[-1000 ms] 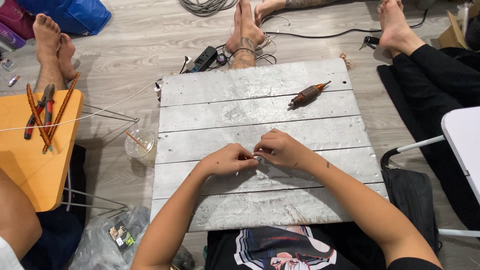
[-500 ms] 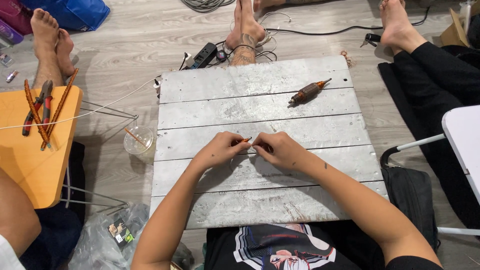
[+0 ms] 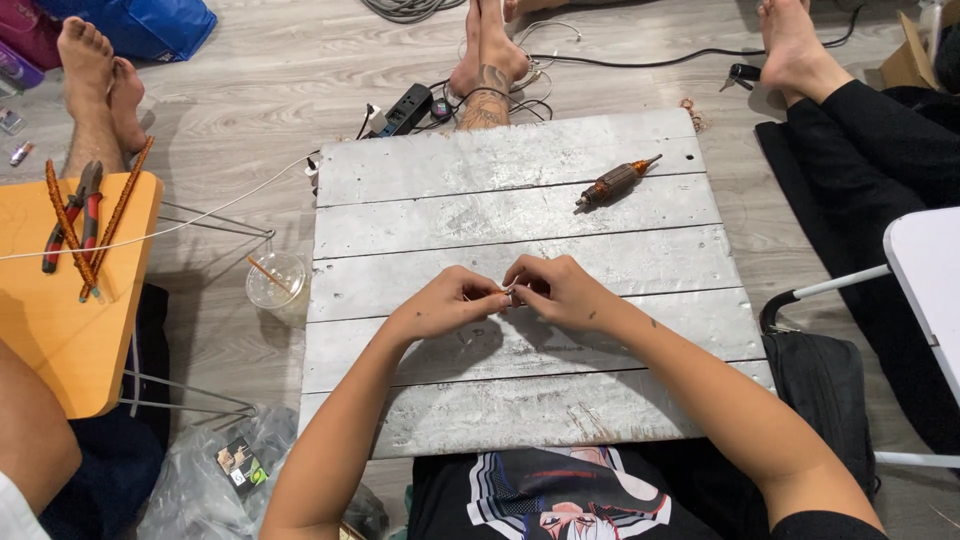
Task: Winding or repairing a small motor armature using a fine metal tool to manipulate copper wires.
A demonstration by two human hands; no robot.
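My left hand and my right hand meet fingertip to fingertip over the middle of a grey plank board. Between the pinched fingers is a very small thin piece, too small to identify. Both hands hover just above the boards. A small motor rotor wound with copper wire lies alone on the board's far right part, well beyond my hands.
An orange table at left carries red-handled pliers and copper-wound rods. A clear plastic cup stands on the floor beside the board. Other people's bare feet, a power strip and cables lie beyond it. A white chair at right.
My two hands have stayed together at the board's middle, working the small piece; only the fingers shifted slightly. The view has tilted a little, and the rotor has not moved.
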